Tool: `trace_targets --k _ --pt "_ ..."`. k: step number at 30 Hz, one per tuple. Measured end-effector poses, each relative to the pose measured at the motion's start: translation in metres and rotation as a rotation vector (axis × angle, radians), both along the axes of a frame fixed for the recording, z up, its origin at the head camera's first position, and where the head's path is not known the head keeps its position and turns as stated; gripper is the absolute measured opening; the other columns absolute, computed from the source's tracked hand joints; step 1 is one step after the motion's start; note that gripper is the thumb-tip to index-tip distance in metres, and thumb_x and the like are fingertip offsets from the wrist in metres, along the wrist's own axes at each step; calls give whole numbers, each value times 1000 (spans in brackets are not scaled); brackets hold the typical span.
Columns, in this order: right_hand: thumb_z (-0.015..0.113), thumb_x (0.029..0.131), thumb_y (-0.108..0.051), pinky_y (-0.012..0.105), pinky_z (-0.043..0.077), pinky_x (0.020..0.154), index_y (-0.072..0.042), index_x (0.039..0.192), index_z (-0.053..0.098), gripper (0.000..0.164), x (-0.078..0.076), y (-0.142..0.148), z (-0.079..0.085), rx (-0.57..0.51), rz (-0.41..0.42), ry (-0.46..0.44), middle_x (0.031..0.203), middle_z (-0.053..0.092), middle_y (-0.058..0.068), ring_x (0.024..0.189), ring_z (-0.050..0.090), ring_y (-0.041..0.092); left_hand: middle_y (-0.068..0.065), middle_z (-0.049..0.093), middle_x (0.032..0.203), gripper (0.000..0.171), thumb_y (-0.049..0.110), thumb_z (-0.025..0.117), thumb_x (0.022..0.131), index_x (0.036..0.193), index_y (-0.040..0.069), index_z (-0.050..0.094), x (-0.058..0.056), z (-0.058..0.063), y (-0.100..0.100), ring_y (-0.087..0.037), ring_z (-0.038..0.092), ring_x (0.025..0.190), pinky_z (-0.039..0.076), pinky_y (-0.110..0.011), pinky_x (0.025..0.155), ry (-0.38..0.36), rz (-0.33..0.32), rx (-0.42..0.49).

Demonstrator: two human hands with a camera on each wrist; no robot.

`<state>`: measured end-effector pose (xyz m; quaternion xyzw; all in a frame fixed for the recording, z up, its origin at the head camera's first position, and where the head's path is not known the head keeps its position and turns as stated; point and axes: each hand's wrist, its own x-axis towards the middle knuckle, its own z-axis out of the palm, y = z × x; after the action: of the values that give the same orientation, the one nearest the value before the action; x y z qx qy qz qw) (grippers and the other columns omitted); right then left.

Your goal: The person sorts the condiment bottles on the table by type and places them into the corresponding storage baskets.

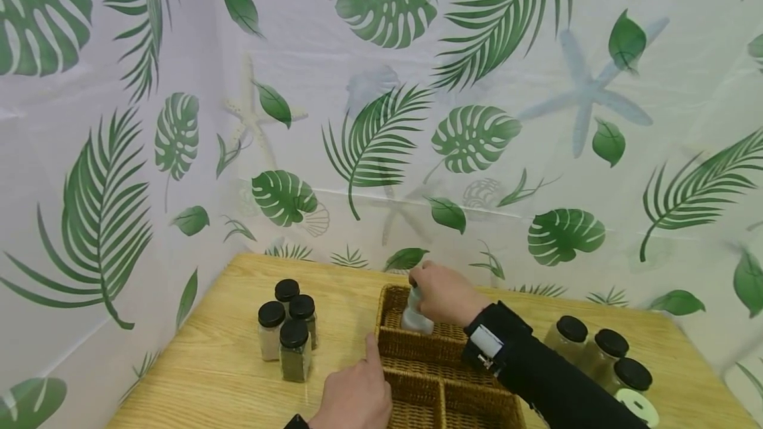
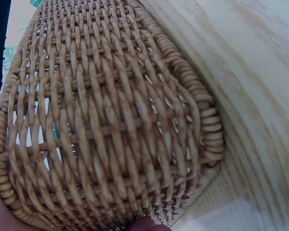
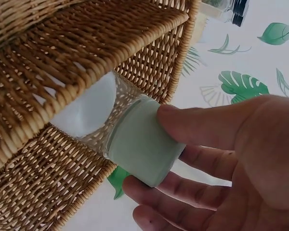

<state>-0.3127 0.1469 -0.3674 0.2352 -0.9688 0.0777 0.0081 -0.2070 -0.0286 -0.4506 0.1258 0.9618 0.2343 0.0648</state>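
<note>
My right hand (image 1: 447, 293) pinches the pale green lid (image 3: 147, 139) of a clear seasoning jar (image 1: 416, 321) with white contents, thumb on one side and fingers on the other. The jar is inside the back compartment of a brown wicker basket (image 1: 417, 344), close to its left end; in the right wrist view it overlaps the woven divider. My left hand (image 1: 357, 396) grips the basket's left wall (image 2: 106, 130), the index finger stretched forward along the rim. In the left wrist view only bits of that hand show at the lower edge.
Several black-lidded glass jars (image 1: 295, 353) stand grouped on the wooden table (image 1: 208, 376), left of the basket. To the right are more black-lidded jars (image 1: 607, 349) and one with a pale green lid (image 1: 638, 406). A leaf-printed sheet (image 1: 381, 118) hangs behind the table.
</note>
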Motion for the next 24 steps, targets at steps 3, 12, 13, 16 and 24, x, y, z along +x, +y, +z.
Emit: trace_targets --k 3,12,13,16,24 --pt "78 86 -8 36 50 69 -3 113 68 29 0 0 0 10 0 17 99 65 11 77 57 19 -2 46 59 64 24 52 103 156 -2 27 0 -1 0 -19 33 44 22 -37 48 -7 -1 6" --pt "78 87 -14 34 47 63 -6 120 69 36 2 1 1 43 -11 46 105 69 11 75 58 17 -1 45 59 63 24 52 103 155 -3 29 1 -2 0 -19 36 42 22 -35 46 42 -3 -29" --pt "78 87 -14 34 46 63 -5 123 68 38 3 2 2 42 -14 42 108 69 12 76 59 18 -1 45 58 63 24 52 103 155 -3 29 1 -3 0 -18 36 42 22 -35 46 48 -6 -33" --pt "76 89 -16 33 45 63 -5 129 66 43 8 5 6 46 -26 33 115 68 14 79 61 20 0 44 58 63 24 52 103 155 -4 29 2 -2 1 -18 37 42 22 -35 46 54 -15 -39" --pt "75 92 -24 36 53 66 -7 132 64 45 25 26 24 70 -37 131 114 67 14 86 67 26 -2 46 59 65 27 52 103 156 -2 27 2 2 3 -19 34 43 20 -37 49 15 17 -71"
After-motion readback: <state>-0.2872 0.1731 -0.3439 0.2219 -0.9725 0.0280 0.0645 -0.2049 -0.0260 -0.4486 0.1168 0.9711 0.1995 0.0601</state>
